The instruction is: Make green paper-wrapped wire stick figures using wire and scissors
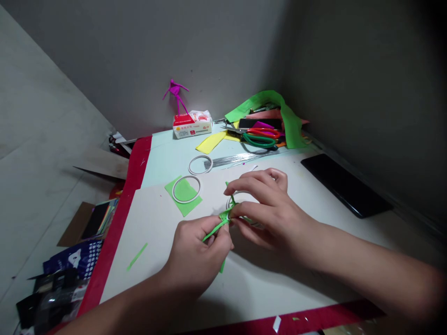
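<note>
My left hand (197,253) and my right hand (270,211) meet over a white board (150,232). Both pinch a narrow green paper strip (223,217) where it wraps a thin white ring (240,195). The ring is partly hidden behind my right fingers. A loose end of the strip hangs below my left hand. To the left, a second white ring (186,190) lies on a green paper square (186,207). A short green strip (137,257) lies on the board near its left edge.
A black phone (345,185) lies to the right. Behind are a third ring (200,164), thin wires (232,160), green-handled scissors (260,140), yellow paper (211,142), green paper (275,109), tissues (192,125) and a magenta figure (175,95). Walls close the back and right; packets lie on the floor at left.
</note>
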{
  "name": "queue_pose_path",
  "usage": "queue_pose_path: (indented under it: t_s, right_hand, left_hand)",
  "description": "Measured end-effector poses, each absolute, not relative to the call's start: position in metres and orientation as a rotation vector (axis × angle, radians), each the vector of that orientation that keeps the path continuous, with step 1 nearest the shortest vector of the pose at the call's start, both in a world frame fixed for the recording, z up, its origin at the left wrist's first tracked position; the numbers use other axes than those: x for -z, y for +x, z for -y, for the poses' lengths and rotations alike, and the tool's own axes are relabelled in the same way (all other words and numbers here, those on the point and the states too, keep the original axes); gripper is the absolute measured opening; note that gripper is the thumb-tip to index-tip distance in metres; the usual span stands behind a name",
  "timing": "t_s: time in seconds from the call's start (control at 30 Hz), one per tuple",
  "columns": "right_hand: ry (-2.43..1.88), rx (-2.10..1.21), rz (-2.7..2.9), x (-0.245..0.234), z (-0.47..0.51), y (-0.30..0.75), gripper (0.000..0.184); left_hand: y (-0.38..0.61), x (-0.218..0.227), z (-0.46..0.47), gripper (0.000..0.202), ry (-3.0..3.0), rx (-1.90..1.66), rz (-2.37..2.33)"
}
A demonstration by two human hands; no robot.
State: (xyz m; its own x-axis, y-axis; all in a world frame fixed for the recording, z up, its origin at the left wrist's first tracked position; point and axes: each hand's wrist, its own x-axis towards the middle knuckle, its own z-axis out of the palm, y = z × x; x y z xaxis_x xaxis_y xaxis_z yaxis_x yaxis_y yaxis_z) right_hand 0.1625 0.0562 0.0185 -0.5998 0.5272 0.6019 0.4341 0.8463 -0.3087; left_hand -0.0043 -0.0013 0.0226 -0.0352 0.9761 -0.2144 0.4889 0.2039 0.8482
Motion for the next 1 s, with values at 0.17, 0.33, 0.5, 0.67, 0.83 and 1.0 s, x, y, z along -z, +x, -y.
queue_pose_path:
  t_s: [0.17, 0.33, 0.5, 0.67, 0.83, 1.0]
  right_hand:
    - [-0.689, -0.188, 2.308, -0.0192, -0.0558, 0.1628, 0.011]
    - [-0.688, -0.205, 2.304, -0.0183, -0.0552, 0.1632, 0.009]
    - [-0.691, -0.209, 2.290, -0.0186, -0.0541, 0.1631, 0.009]
    - [-0.692, -0.190, 2.283, -0.0185, -0.0547, 0.1618, 0.009]
    - [-0.687, -0.181, 2.285, -0.0174, -0.0544, 0.1619, 0.009]
    - [-0.693, -0.204, 2.295, -0.0198, -0.0513, 0.1631, 0.009]
  left_hand:
    - [-0.0046, -0.0234, 0.0010, 0.028, 1.423, -0.756, -1.670]
    - [-0.0068, -0.0252, 0.0008, 0.026, 1.397, -0.766, -1.646]
    - [-0.0082, -0.0273, 0.0009, 0.029, 1.375, -0.752, -1.652]
    - [-0.0081, -0.0281, -0.0009, 0.031, 1.394, -0.768, -1.658]
    - [-0.0069, -0.0286, -0.0035, 0.032, 1.397, -0.774, -1.666]
    - [-0.0062, -0.0277, -0.0013, 0.031, 1.360, -0.752, -1.705]
